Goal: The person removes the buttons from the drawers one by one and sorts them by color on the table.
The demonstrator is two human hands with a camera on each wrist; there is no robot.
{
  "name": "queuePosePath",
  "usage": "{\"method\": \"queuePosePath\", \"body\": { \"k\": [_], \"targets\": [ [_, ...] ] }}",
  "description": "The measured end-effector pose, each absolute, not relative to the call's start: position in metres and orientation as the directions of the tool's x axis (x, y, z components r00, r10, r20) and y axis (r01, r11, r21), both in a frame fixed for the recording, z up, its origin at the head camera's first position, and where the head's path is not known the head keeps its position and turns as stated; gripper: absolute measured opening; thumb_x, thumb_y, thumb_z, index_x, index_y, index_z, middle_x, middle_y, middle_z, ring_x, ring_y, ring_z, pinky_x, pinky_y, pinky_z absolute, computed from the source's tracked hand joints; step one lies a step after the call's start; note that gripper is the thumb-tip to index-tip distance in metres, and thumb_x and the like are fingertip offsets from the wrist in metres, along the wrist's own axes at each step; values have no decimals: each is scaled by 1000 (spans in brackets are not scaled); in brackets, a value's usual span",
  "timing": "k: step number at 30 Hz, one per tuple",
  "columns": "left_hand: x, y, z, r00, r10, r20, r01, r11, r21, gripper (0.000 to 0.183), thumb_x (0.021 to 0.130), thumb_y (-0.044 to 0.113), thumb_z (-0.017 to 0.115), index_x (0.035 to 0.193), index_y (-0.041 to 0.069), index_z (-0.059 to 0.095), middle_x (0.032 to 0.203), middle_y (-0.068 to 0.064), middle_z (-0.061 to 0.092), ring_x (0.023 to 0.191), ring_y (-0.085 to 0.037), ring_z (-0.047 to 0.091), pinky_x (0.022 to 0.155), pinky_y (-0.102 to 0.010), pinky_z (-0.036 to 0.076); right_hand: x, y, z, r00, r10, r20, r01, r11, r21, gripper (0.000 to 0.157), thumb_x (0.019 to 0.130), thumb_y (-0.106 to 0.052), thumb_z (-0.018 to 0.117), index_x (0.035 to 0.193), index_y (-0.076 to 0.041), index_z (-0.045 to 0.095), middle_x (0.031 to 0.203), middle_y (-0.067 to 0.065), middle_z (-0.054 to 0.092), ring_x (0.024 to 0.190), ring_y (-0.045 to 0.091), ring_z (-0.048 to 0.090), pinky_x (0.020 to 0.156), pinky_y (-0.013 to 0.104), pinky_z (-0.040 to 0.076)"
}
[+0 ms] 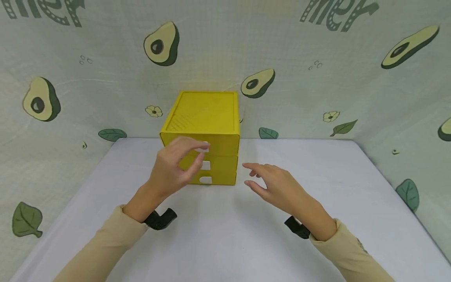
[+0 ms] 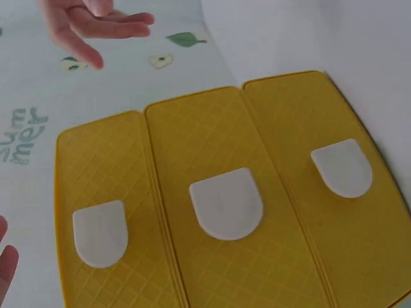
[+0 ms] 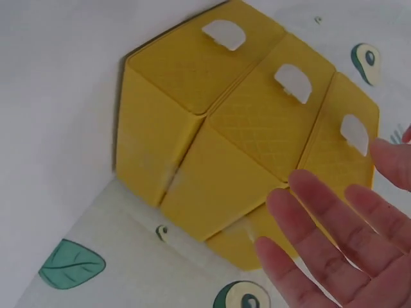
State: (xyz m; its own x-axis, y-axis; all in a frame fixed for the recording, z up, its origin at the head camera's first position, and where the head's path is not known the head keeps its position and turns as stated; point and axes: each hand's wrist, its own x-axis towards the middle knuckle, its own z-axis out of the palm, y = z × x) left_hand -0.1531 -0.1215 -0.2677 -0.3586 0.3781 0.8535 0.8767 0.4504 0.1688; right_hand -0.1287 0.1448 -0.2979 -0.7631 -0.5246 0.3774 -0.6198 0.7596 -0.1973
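A yellow unit of three stacked drawers stands toward the back of the table, all its drawers closed. Each front carries a white tab handle. My left hand is raised in front of the unit's left side, thumb and forefinger apart, overlapping the top handle in the head view. The left wrist view shows its fingertips at the left edge, apart from that handle. To the right of the unit hovers my right hand, its fingers spread and loosely bent around nothing, also seen in the right wrist view.
A white-topped table carries the unit. Behind and beside it hangs a pale cloth printed with avocados and leaves; the unit's back is close to it. A dark wrist mount sits under the left wrist, another under the right.
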Motion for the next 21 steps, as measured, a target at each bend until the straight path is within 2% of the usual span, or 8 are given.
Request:
{"method": "queuePosePath", "body": {
  "k": [3,7,11,17,21],
  "targets": [
    [-158,-127,-258,-385,291,876,863,451,229,17,83,1,59,97,-1,68,94,-11,70,91,-24,63,90,-25,48,-133,133,-294,-765,-505,399,-623,736,-263,40,88,-25,65,125,-11,56,91,-1,69,81,12,63,69,27,54],
    [-164,-138,-249,-465,154,872,809,474,347,23,82,-4,59,104,-1,67,101,-13,69,98,-24,60,94,-24,44,-140,119,-289,-752,-494,437,-649,671,-359,36,89,-19,63,123,-7,56,90,0,69,81,11,64,70,26,54],
    [-171,-152,-241,-558,41,829,729,502,466,27,85,-1,60,111,2,66,110,-11,67,105,-18,56,94,-22,43,-148,105,-286,-742,-484,464,-668,600,-442,34,89,-14,62,121,-5,57,94,1,69,83,12,64,72,27,54],
    [-184,-168,-241,-702,-92,706,605,446,660,29,87,5,61,116,6,65,115,-5,63,106,-7,54,94,-24,46,-160,85,-285,-726,-466,506,-687,521,-507,36,87,-10,64,122,-4,56,96,5,68,84,16,65,77,26,55],
    [-193,-178,-244,-789,-130,600,502,427,752,32,88,13,62,120,11,63,120,-2,61,107,-7,54,93,-23,47,-167,73,-287,-725,-449,522,-688,481,-543,39,87,-7,64,125,-6,55,94,7,67,82,16,65,78,23,55]
  ]
}}
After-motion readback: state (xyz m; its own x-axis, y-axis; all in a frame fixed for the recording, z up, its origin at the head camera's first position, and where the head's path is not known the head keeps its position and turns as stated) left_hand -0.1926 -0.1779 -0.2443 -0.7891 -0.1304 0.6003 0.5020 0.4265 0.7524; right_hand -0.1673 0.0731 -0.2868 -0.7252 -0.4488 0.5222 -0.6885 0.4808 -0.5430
